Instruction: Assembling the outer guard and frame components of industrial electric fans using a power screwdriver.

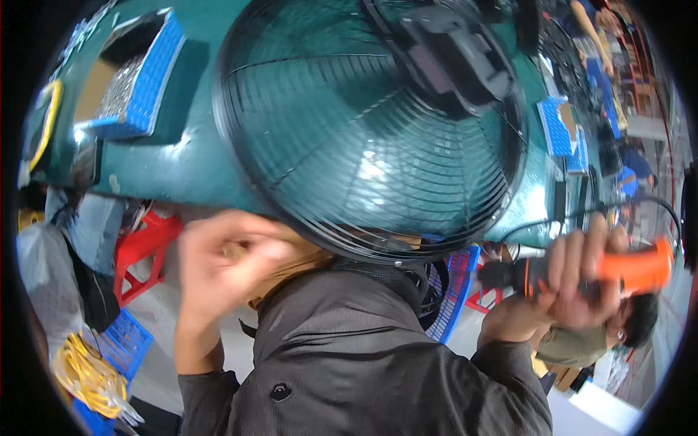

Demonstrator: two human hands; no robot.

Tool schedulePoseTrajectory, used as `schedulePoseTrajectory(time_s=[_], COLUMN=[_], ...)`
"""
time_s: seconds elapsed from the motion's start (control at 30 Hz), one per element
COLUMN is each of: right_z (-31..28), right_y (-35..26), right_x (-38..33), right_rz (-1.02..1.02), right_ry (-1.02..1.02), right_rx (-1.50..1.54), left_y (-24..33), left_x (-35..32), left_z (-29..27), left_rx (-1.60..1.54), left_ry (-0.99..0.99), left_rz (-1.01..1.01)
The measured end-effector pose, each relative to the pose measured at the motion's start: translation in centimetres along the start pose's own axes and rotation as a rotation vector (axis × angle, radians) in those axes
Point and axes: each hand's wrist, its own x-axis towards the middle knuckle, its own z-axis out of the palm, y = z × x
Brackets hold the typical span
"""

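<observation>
A round black wire fan grille (349,167) lies on the green tabletop, reaching over its near edge. Across its upper right part sits a dark motor housing or bracket (458,65). My left hand (229,261) is just off the grille's near left rim, blurred, with thumb and fingers curled together; whatever they hold, if anything, cannot be made out. Out to the right, apart from the grille, my right hand (582,272) is wrapped round an orange and black electric screwdriver (632,269). Its black nose points left, and a dark cable (672,211) loops above it.
A blue box of small metal parts (149,87) stands on the green table (203,171) at the left. Smaller blue boxes (556,127) are at the right. Below are a red stool (149,251), blue crates (454,291) and yellow cable bundles (87,374). Other people (592,330) are on the right.
</observation>
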Motion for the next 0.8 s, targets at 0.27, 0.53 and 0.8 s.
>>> schedulePoseTrajectory(time_s=[0.27,0.53,0.8], right_z=[-6.1,-6.5,-14.2], right_y=[1.4,1.5,1.9], right_x=[-5.2,-6.6,4.5], right_rz=[0.388,0.413,0.544], right_ry=[0.609,0.358,0.491], right_rx=[-0.529,-0.539,-0.283], left_y=[2.2,2.9,3.0], left_x=[9.7,12.2,2.0], left_z=[-0.4,1.2,10.4], left_rx=[-0.013,-0.063,-0.072], left_ry=[0.418,0.452,0.576], left_rz=[0.477,0.294,0.395])
